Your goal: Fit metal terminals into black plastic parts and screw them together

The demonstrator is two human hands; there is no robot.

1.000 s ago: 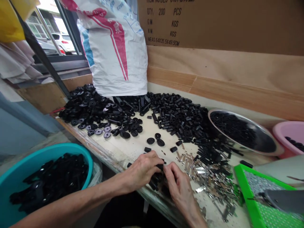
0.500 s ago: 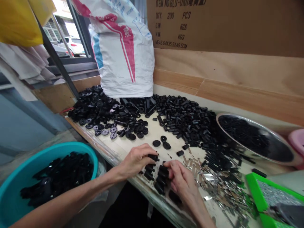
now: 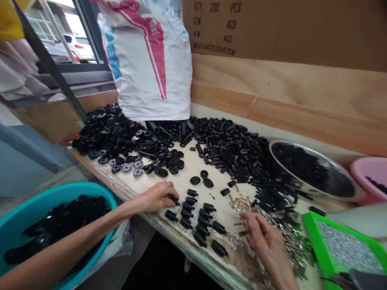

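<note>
My left hand [image 3: 159, 197] is closed at the table's front edge, with a short black plastic cylinder [image 3: 173, 199] at its fingertips. To its right, several more black cylinders [image 3: 204, 220] with narrow tips lie in slanting rows. My right hand [image 3: 267, 239] has curled fingers and is beside the loose metal strips [image 3: 238, 203]. A small metal strip [image 3: 243, 233] sticks out at its fingers; how it is gripped is partly hidden. Three black discs [image 3: 195, 180] lie beyond the rows.
Heaps of black discs [image 3: 105, 131] and tubes [image 3: 229, 141] cover the table's back. A steel bowl [image 3: 314, 171], pink basin [image 3: 370, 173] and green tray [image 3: 322, 245] stand right. At lower left is a teal tub [image 3: 113, 201] of black parts; a white sack [image 3: 142, 72] stands behind.
My left hand has moved left, away from the rows. My right hand has moved right to the metal strips, uncovering the black cylinders. The view has shifted slightly.
</note>
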